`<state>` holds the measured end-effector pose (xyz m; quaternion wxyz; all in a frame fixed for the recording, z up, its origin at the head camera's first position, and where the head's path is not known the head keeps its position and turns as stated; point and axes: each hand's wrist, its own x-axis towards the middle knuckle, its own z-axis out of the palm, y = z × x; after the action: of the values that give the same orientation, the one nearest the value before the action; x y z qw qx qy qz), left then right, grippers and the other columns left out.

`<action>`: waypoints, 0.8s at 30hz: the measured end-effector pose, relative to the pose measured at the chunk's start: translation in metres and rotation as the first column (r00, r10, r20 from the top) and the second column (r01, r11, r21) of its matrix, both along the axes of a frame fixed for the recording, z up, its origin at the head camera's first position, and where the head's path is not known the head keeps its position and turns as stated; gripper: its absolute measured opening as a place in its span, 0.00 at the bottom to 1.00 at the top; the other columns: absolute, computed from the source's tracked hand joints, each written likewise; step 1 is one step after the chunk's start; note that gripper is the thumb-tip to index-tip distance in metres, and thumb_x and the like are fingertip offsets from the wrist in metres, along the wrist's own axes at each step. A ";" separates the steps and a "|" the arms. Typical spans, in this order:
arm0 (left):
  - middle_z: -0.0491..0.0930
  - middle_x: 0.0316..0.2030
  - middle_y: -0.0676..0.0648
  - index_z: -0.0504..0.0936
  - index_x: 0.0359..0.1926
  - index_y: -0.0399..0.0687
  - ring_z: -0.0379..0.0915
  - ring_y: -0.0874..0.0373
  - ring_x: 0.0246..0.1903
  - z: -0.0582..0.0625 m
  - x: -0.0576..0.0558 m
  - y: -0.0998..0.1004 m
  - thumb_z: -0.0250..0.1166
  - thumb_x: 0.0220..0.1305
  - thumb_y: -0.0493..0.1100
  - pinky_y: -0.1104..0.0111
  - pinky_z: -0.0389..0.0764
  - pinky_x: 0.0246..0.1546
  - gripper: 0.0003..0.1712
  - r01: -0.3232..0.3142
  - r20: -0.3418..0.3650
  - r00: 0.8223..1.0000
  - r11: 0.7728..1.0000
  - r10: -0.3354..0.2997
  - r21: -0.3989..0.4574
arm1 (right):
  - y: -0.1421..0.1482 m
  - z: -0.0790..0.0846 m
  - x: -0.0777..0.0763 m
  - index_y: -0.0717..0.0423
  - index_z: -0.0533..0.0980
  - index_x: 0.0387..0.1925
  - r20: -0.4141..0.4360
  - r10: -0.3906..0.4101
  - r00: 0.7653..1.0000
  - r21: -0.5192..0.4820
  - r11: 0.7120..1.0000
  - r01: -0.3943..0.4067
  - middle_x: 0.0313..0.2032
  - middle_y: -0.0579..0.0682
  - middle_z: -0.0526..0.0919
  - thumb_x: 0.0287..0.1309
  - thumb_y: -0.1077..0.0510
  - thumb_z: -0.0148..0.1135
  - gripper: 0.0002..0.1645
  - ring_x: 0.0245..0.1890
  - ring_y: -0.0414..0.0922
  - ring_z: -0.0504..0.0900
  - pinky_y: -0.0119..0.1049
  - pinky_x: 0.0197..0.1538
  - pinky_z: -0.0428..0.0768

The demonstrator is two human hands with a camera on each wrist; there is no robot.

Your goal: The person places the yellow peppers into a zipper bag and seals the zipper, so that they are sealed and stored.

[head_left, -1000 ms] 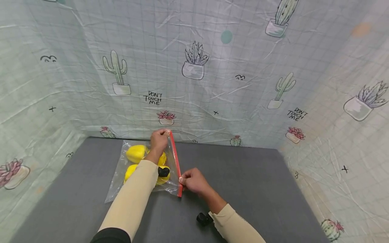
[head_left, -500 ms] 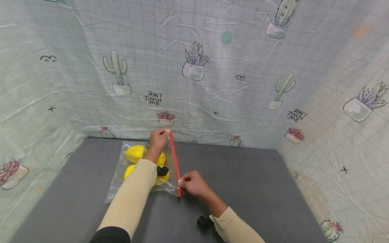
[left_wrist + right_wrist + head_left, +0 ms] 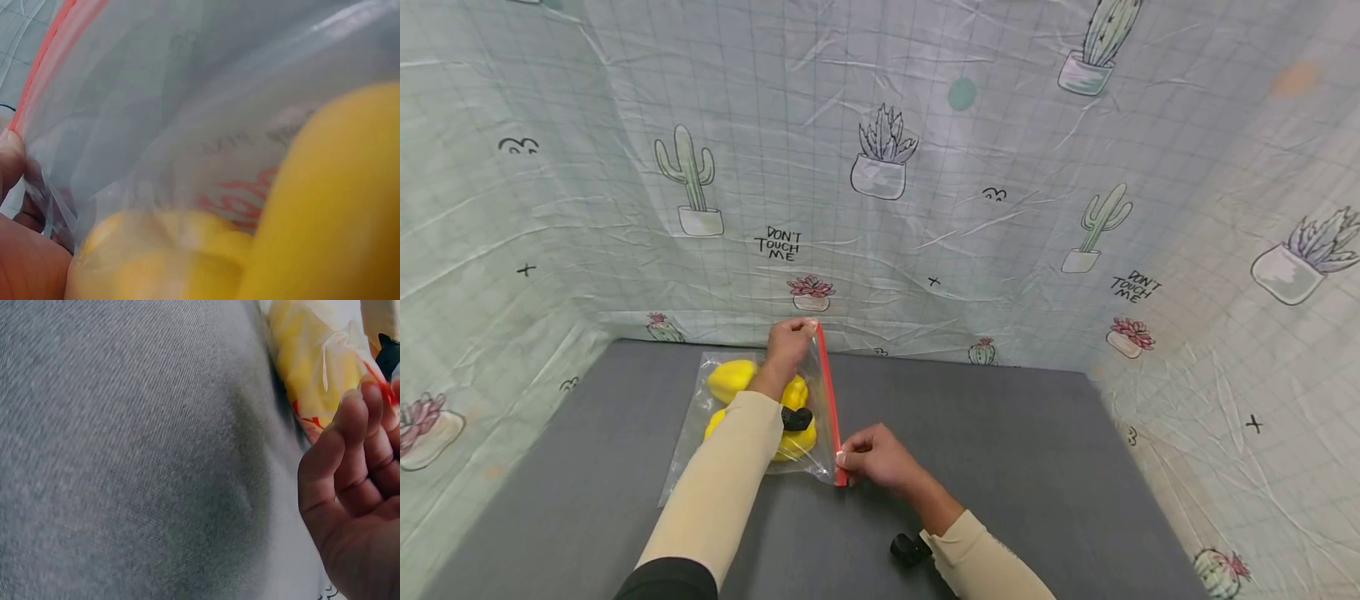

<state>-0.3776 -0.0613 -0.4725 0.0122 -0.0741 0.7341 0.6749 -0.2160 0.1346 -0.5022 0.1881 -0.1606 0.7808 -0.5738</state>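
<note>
A clear zip bag (image 3: pixel 752 469) with a red zip strip (image 3: pixel 829 392) lies on the grey table, its strip side to the right. Several yellow bell peppers (image 3: pixel 730 381) are inside, partly hidden by the left forearm; in the left wrist view a yellow bell pepper (image 3: pixel 337 200) shows large through the plastic. My left hand (image 3: pixel 789 343) pinches the far end of the strip between thumb and fingers. Close to the strip's near corner, my right hand (image 3: pixel 880 458) pinches the red edge. The right wrist view shows the fingers of the right hand (image 3: pixel 356 487) bent toward the strip.
A grey table (image 3: pixel 985 467) spreads to the right of the bag and in front of it. Behind and on both sides hangs a cactus-print cloth (image 3: pixel 925 225). A black wrist camera (image 3: pixel 908 550) sits by the right sleeve.
My right hand has slid slightly along the red strip toward its near end. The left hand and the bag have shifted slightly left, the left hand keeping its pinch at the far end.
</note>
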 end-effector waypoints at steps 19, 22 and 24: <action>0.80 0.52 0.45 0.83 0.59 0.36 0.69 0.52 0.49 -0.001 -0.004 -0.002 0.60 0.78 0.44 0.61 0.73 0.58 0.18 -0.020 0.015 1.000 0.999 0.020 0.030 | 0.009 -0.005 -0.005 0.78 0.83 0.36 0.038 0.250 0.968 -0.029 0.968 -0.249 0.32 0.77 0.82 0.66 0.66 0.63 0.13 0.25 0.38 0.80 0.37 0.37 0.87; 0.80 0.57 0.40 0.83 0.59 0.36 0.72 0.48 0.54 -0.001 -0.001 -0.001 0.59 0.78 0.44 0.55 0.74 0.64 0.18 0.008 -0.001 1.000 1.000 -0.008 0.017 | 0.010 -0.005 -0.005 0.76 0.84 0.37 0.053 0.253 0.966 -0.003 0.967 -0.254 0.33 0.76 0.83 0.68 0.65 0.63 0.13 0.25 0.37 0.81 0.36 0.37 0.86; 0.79 0.59 0.38 0.82 0.60 0.36 0.72 0.45 0.57 0.000 0.001 -0.001 0.58 0.79 0.44 0.52 0.74 0.66 0.19 0.040 -0.021 0.999 0.999 -0.041 -0.020 | 0.011 -0.006 -0.005 0.74 0.85 0.37 0.064 0.255 0.965 0.013 0.966 -0.257 0.33 0.73 0.84 0.68 0.64 0.63 0.13 0.25 0.37 0.81 0.36 0.38 0.86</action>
<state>-0.3765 -0.0626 -0.4721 0.0171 -0.0519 0.7421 0.6680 -0.2206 0.1454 -0.5080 0.2863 -0.2402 0.7533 -0.5411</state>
